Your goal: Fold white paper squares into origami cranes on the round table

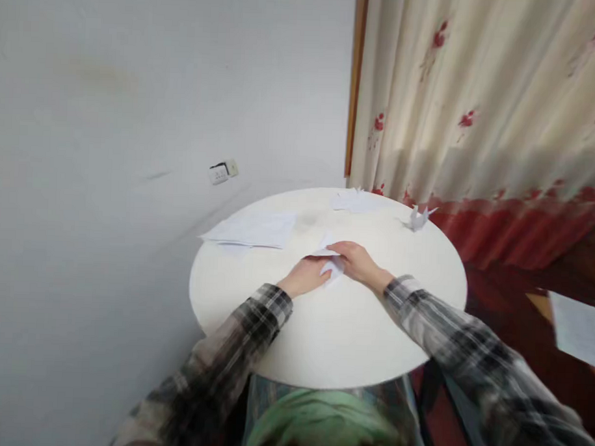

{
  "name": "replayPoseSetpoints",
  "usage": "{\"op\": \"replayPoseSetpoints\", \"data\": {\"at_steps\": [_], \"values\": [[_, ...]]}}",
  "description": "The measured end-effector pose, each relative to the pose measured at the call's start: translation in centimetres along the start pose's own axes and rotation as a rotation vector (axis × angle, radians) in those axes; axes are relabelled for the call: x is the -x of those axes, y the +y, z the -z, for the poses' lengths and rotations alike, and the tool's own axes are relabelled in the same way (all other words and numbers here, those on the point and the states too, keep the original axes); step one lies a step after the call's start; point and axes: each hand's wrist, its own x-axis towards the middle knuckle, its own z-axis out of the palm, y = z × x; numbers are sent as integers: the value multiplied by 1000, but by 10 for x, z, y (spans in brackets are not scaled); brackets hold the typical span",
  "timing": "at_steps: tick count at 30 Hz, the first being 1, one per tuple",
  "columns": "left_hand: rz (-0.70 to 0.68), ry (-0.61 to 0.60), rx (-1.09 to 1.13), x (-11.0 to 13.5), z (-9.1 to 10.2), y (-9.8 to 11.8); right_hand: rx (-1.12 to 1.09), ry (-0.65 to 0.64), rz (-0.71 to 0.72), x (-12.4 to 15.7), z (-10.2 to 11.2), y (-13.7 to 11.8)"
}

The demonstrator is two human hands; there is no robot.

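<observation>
A folded piece of white paper [336, 265] is held between my two hands over the middle of the round white table. My left hand [306, 275] grips its lower left part, thumb pressed on the paper. From the right, my right hand [357, 259] pinches its upper edge with the fingertips. Part of the paper is hidden behind the fingers, so its full folded shape cannot be made out. A folded paper crane [419, 218] stands near the table's far right edge.
The round white table [322, 341] is close to the wall [106, 242]. A stack of paper sheets [255, 228] lies at the left, more sheets [359, 200] at the back. A patterned curtain [476, 125] hangs behind. A power socket [218, 174] is on the wall.
</observation>
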Motion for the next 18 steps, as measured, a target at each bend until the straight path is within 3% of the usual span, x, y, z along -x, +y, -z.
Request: {"op": "replayPoseSetpoints", "data": {"at_steps": [6,18], "values": [[45,44,-34,-3,2,6,78,86,3,-4,5,-9],[72,109,-122,-8,5,10,58,125,3,-6,12,-24]]}}
